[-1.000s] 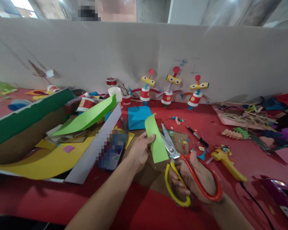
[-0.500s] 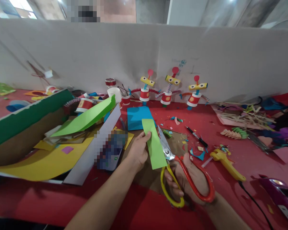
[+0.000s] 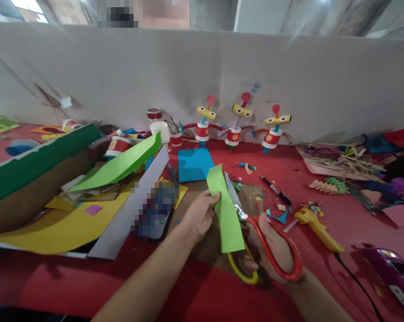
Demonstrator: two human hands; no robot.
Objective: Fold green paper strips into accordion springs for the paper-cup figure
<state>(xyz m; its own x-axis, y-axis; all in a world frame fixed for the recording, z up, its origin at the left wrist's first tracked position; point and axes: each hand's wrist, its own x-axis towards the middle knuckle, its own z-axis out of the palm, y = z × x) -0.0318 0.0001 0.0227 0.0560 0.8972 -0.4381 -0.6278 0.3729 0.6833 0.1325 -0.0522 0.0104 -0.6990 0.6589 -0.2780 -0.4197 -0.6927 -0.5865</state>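
Note:
A strip of light green paper [image 3: 226,214] is pinched between the thumb and fingers of my left hand [image 3: 202,214], along its left edge. My right hand [image 3: 272,241] grips a pair of scissors [image 3: 240,213] with one red and one yellow handle. Their blades point away from me, just right of the strip, and the paper hides part of the lower blade and pivot. Underneath lies a brown board [image 3: 208,248]. Behind the strip is a sheet of blue paper [image 3: 195,164]. A small dark green paper spring [image 3: 236,187] sits beyond the blade tips.
Three paper-cup figures [image 3: 234,136] stand along the white partition [image 3: 138,71]. To the left are an open box [image 3: 128,210] of coloured paper and a phone [image 3: 155,210]. A yellow glue gun [image 3: 319,230], a black pen [image 3: 276,191] and craft sticks [image 3: 349,161] lie right.
The green strip and my left hand have shifted right and slightly towards me. The strip now covers more of the scissors' yellow handle, and the handles sit a little closer together.

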